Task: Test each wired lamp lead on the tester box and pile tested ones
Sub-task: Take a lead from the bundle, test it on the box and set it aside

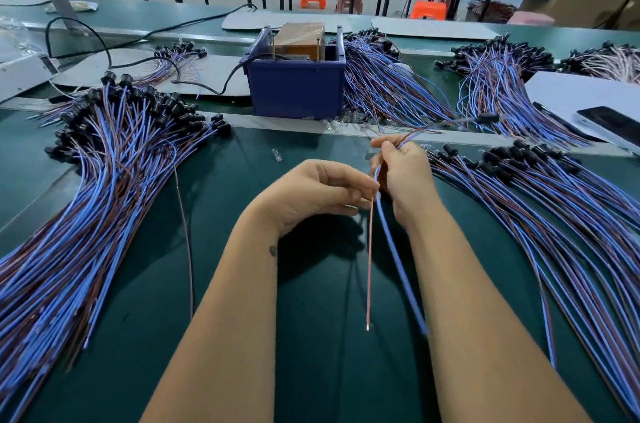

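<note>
1. Both hands meet in the middle of the frame, over the green counter (242,152); they hold one lead (398,260) between them.
2. The left hand (311,194) is curled, its fingertips pinched on the thin pink wire (370,270); that wire hangs straight down toward the bottom of the frame, its bare tip free.
3. The right hand (403,177) is closed around the lead higher up; the blue wire (401,270) drops from it and slants to the lower right.
4. From the top of the right hand the lead runs up and right to its black lamp end (487,118), which is blurred.
5. The tester box (298,76) is a blue bin at upper centre, well apart from the hands; a brown block sits inside it, and a black cable (104,45) runs off to the left.
6. A big pile (104,180) of leads fills the left side; another pile (554,208) fans out on the right, just beside the right hand.
7. More bundles (495,83) lie behind at upper right; a small clear bulb (277,155) lies alone on the counter above the left hand.
8. A phone (613,126) rests on a white sheet at the right edge.
</note>
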A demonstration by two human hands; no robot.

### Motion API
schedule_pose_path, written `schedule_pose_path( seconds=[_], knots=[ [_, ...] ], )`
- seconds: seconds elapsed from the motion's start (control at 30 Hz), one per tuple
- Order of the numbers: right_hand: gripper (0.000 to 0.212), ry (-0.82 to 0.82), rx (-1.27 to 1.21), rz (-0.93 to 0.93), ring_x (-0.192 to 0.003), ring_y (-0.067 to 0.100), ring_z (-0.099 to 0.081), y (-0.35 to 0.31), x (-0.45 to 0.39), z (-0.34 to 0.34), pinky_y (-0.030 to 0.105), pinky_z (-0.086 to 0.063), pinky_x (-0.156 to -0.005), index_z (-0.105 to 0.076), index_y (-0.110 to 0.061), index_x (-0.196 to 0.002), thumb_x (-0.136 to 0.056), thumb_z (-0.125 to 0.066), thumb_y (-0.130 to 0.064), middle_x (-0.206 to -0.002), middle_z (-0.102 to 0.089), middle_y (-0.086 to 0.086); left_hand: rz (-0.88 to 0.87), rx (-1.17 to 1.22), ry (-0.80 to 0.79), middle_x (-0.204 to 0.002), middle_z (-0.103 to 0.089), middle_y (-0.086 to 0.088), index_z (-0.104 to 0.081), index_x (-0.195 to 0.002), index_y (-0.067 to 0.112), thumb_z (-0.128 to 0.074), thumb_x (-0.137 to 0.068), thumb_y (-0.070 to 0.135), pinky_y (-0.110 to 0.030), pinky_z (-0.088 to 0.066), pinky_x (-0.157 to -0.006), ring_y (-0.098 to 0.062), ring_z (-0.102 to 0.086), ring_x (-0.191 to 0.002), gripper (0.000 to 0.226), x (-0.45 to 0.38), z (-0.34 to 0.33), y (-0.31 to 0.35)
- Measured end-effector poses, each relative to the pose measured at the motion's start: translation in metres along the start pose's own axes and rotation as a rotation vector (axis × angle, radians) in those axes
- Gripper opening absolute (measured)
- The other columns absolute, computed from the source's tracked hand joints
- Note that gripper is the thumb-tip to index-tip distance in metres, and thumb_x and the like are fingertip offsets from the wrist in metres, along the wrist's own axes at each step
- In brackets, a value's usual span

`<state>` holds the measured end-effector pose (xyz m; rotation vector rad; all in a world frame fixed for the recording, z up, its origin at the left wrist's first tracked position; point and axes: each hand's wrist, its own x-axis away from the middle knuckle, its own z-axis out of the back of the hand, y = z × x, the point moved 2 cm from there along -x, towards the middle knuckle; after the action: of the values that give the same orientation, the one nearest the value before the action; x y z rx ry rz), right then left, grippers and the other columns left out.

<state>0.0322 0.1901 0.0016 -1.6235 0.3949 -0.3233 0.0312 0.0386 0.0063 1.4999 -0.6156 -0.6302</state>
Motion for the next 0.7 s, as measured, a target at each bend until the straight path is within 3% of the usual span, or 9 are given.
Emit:
schedule_pose_path(
  seconds=[0.13, 0.23, 0.33, 0.47, 0.7],
  knots=[
    [0.026, 0.038, 0.338, 0.079, -0.063, 0.013, -0.050, 0.000, -0.001, 0.005, 0.026, -0.042, -0.062, -0.055, -0.019, -0.089, -0.100, -0.035, -0.007, -0.071, -0.054, -0.001, 0.072, 0.010, 0.113, -0.083, -0.075, -0.005, -0.075, -0.096, 0.020, -0.051, -0.096, 0.000, -0.021, -0.056, -0.067, -0.010, -0.071, -0.079, 0.031, -0.004, -0.004, 0.001],
    [0.019, 0.031, 0.559, 0.212, -0.075, 0.016, -0.050, -0.002, 0.004, 0.007, 0.032, -0.036, -0.067, -0.056, -0.019, -0.100, -0.103, -0.038, -0.023, -0.080, -0.054, -0.006, 0.071, 0.018, 0.159, -0.065, -0.065, -0.003, -0.072, -0.104, 0.022, -0.051, -0.096, 0.003, -0.026, -0.059, -0.068, -0.013, -0.070, -0.071, 0.029, -0.005, -0.005, 0.000],
    [0.023, -0.003, 0.678, 0.220, -0.072, 0.014, -0.049, -0.002, 0.008, 0.014, 0.035, -0.037, -0.064, -0.053, -0.022, -0.091, -0.103, -0.038, -0.033, -0.075, -0.053, -0.008, 0.068, 0.032, 0.189, -0.050, -0.050, 0.001, -0.073, -0.104, 0.022, -0.050, -0.097, 0.008, -0.025, -0.058, -0.066, -0.015, -0.067, -0.066, 0.027, -0.005, -0.006, 0.000],
    [0.029, -0.064, 1.026, 0.203, -0.082, 0.027, -0.054, -0.012, 0.008, 0.040, 0.037, -0.040, -0.068, -0.063, -0.013, -0.093, -0.102, -0.041, -0.031, -0.082, -0.059, 0.003, 0.086, 0.073, 0.239, -0.048, -0.046, 0.000, -0.076, -0.098, 0.021, -0.049, -0.098, 0.011, -0.024, -0.055, -0.060, -0.017, -0.066, -0.065, 0.029, -0.005, -0.005, 0.001],
    [0.026, 0.012, 1.413, 0.022, -0.079, 0.027, -0.057, -0.047, 0.012, 0.118, 0.032, -0.041, -0.062, -0.064, -0.015, -0.084, -0.098, -0.052, -0.033, -0.080, -0.063, 0.005, 0.100, 0.061, 0.299, -0.050, -0.047, -0.001, -0.074, -0.099, 0.016, -0.046, -0.100, 0.012, -0.023, -0.054, -0.058, -0.015, -0.064, -0.061, 0.028, -0.006, -0.010, 0.004]
  ],
)
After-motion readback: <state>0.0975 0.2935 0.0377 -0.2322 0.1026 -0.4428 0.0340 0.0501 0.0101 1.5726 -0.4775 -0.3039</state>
